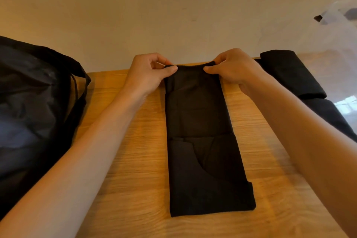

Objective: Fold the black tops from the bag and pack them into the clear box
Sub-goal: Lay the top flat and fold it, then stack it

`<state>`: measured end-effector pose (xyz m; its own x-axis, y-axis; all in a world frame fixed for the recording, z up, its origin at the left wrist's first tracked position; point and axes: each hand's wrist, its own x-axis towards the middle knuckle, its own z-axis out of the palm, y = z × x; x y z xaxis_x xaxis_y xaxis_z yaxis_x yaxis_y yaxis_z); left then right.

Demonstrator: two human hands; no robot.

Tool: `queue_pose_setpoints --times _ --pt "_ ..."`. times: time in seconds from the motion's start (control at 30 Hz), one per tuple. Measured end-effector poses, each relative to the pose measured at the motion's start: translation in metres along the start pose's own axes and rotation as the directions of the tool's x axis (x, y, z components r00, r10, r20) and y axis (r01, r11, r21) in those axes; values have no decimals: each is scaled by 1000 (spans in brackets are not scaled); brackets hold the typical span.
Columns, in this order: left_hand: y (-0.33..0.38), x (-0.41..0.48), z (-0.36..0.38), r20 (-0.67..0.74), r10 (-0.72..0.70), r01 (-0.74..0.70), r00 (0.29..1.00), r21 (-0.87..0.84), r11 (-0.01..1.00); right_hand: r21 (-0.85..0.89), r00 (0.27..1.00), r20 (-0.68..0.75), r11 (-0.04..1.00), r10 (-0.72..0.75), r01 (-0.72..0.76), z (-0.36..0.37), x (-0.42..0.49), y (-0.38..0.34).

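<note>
A black top [202, 141] lies on the wooden table [135, 150], folded into a long narrow strip running away from me. My left hand [148, 75] pinches the far left corner of the strip. My right hand [233, 69] pinches the far right corner. Both corners are lifted slightly off the table. A dark bag [32, 106] sits at the left. The clear box [340, 60] stands at the right, with a folded black top [289, 73] inside it against the near wall.
A pale wall [173, 15] runs right behind the table's far edge. More black fabric [332, 114] shows lower down in the clear box. Bare wood lies between the bag and the strip.
</note>
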<state>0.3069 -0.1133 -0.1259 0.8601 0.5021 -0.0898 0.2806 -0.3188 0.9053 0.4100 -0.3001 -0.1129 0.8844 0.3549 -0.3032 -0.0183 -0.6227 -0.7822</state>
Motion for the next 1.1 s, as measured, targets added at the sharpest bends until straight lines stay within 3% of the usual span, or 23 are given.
queue_pose_setpoints --times 0.27,0.5,0.73,0.87,1.1 --pt "-1 1 2 -8 -8 9 1000 67 998 -22 999 -26 999 36 -36 -2 6 -1" --pt "4 -1 -2 12 -98 98 995 -8 995 72 999 -1 996 52 -52 -14 1 0" --pt "12 -4 -5 38 -103 109 994 -214 971 196 998 56 979 37 -48 -21 1 7" --pt "14 -8 -7 55 -111 122 992 -282 952 206 994 65 976 -83 68 -22 -6 11" --pt "8 -33 -16 93 131 -99 987 -290 952 158 935 69 929 -348 334 -30 -38 15"
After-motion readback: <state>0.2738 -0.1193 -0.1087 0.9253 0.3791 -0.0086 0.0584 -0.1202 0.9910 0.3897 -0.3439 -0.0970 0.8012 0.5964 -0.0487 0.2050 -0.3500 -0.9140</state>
